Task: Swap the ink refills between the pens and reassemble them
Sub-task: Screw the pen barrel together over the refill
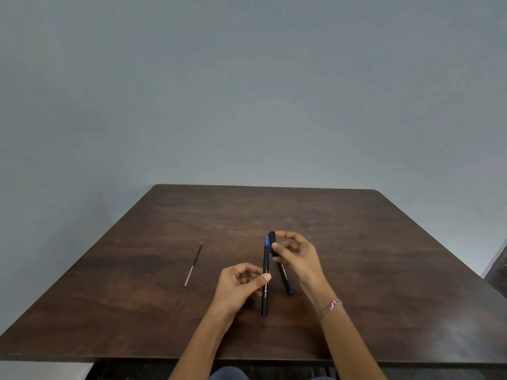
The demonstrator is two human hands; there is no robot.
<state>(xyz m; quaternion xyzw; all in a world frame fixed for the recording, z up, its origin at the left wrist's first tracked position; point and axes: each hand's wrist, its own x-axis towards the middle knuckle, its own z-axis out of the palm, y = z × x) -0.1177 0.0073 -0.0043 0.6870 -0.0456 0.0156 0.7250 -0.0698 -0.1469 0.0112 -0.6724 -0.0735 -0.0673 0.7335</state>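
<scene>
2x pen (264,300), 1 in L hand (240,283); 1x refill (193,264); 1x cap (272,238), R hand (297,256).

A dark brown wooden worktop (356,242) carries a thin ink refill (194,264) lying on its left part; a black pen barrel (284,278) lies near the middle, well apart.

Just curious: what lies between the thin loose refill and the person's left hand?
Nothing: in the head view, only bare table separates the refill from the left hand, which holds a pen.
</scene>
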